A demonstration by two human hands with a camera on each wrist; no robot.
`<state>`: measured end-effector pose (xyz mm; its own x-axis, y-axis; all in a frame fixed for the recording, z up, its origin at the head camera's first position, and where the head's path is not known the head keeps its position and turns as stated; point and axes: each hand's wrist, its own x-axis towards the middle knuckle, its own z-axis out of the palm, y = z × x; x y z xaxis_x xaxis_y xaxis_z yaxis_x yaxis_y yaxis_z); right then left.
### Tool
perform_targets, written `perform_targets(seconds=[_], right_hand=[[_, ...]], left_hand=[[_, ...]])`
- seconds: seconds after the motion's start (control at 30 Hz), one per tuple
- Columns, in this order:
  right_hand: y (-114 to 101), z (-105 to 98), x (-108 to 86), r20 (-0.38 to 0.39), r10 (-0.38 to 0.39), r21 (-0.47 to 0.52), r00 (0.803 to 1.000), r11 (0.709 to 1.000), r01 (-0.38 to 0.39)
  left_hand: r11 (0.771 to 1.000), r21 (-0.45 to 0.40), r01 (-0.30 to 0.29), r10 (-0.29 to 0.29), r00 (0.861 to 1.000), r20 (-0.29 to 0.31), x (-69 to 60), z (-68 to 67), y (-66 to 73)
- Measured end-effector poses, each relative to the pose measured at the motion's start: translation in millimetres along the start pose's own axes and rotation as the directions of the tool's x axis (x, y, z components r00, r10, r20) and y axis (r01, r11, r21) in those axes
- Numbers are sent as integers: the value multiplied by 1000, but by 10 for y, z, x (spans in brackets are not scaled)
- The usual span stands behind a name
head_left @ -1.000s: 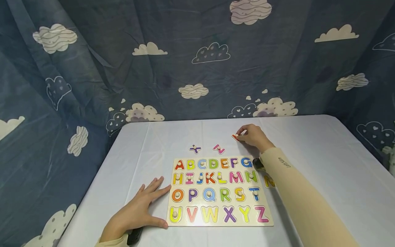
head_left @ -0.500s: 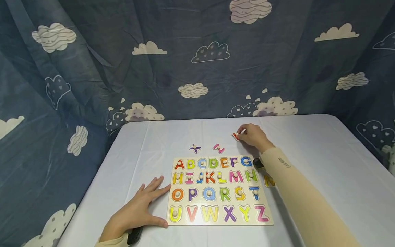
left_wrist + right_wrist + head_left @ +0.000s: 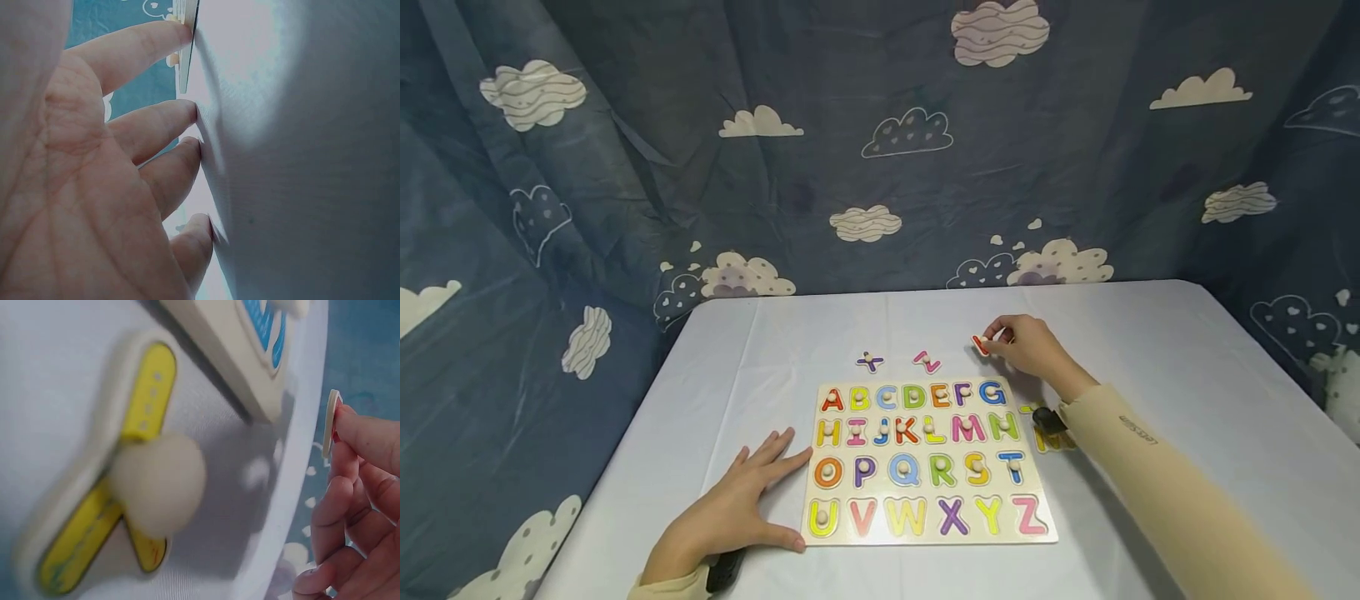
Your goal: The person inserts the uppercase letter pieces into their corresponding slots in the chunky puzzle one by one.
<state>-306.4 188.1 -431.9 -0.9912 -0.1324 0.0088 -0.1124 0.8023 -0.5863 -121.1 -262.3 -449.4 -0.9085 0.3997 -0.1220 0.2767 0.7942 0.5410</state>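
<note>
At the far side of the table my right hand (image 3: 1033,350) pinches a small red letter piece (image 3: 980,345) between thumb and fingers. The right wrist view shows this red letter piece (image 3: 331,422) edge-on; its full shape is hidden. My left hand (image 3: 737,500) rests with spread fingers at the left edge of the wooden alphabet board (image 3: 838,540), index finger and thumb touching it. Pegged letters fill the upper rows and the U slot; V through Z show no pegs. A purple X piece (image 3: 869,362) and a pink Z piece (image 3: 927,362) lie beyond the board.
Right of the board lie a yellow letter piece (image 3: 1051,440), partly behind the right sleeve, and a yellow Y piece (image 3: 147,487) with a round knob, large in the right wrist view. A white cloth (image 3: 760,358) covers the table. A dark cloud-print curtain (image 3: 820,183) hangs behind.
My right hand has moved a little right and nearer with the red letter piece, uncovering some of the yellow pieces beside the board. The left hand stays in place. The head view has shifted slightly.
</note>
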Motion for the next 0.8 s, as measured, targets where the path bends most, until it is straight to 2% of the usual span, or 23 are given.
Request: perform_targets(seconds=[0.3,0.57,0.8], right_hand=[[-127,-8,-290,8,-66,-12,998,998,66],[-177,41,-419,44,-74,-40,996,996,76],[-273,58,-606,49,-134,8,990,991,134]], left_hand=[[1000,3,0,0,1000,4,-3,1,-24],[1000,0,-1,1,1000,3,0,15,-32],[1000,-6,-2,2,1000,1,-7,9,-12]])
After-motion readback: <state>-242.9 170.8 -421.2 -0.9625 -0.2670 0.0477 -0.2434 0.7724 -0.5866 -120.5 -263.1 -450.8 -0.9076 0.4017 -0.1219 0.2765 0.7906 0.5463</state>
